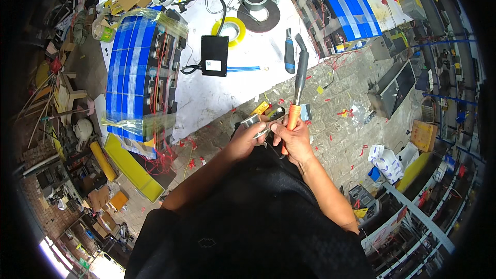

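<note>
My right hand is closed round the orange handle of a soldering iron. Its long metal shaft points away from me, toward the table edge. My left hand grips a small silvery spool of solder wire. The fingertips of both hands meet in front of my body, and the strand between them is too small to make out. Just beyond the fingers are a yellow piece and a dark rounded thing.
On the white table stand two blue-wrapped battery packs. Between them lie a black box with cables, yellow tape, grey tape and a blue-black handled tool. Red scraps litter the floor; shelves stand right.
</note>
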